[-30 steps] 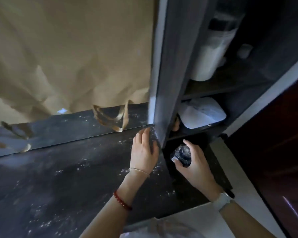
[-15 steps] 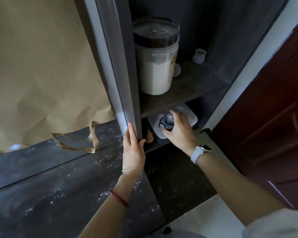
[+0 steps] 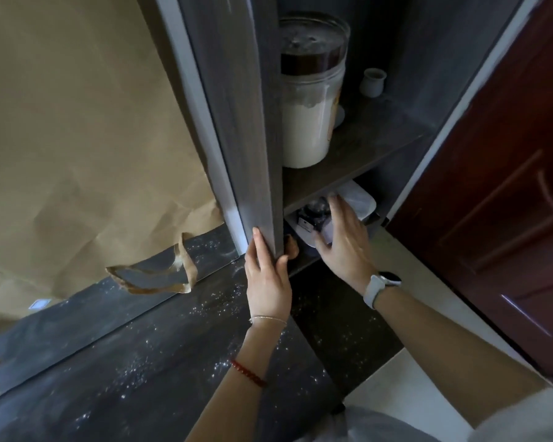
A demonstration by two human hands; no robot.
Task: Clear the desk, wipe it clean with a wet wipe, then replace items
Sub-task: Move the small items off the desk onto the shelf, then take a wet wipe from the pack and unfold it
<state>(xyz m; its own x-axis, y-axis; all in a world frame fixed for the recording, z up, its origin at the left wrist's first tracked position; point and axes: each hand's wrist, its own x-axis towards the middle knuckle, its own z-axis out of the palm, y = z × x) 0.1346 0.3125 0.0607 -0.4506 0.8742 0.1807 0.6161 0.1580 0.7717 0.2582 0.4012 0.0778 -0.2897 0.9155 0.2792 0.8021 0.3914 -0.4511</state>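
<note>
Setting the small dark bottle (image 3: 312,215) on the lower shelf (image 3: 304,260), on the white box (image 3: 358,202) there, is my step as I judge it. My right hand (image 3: 345,247) is spread open beside it, fingers loose; whether the palm touches the bottle I cannot tell. My left hand (image 3: 267,275) grips the upright panel (image 3: 253,154), thumb round its edge. To do this well I should see the bottle stand steady, draw the hand straight back, and keep clear of the jar (image 3: 310,100) above. My tabletop (image 3: 141,362) is speckled with white powder, so the wiping looks not yet done
</note>
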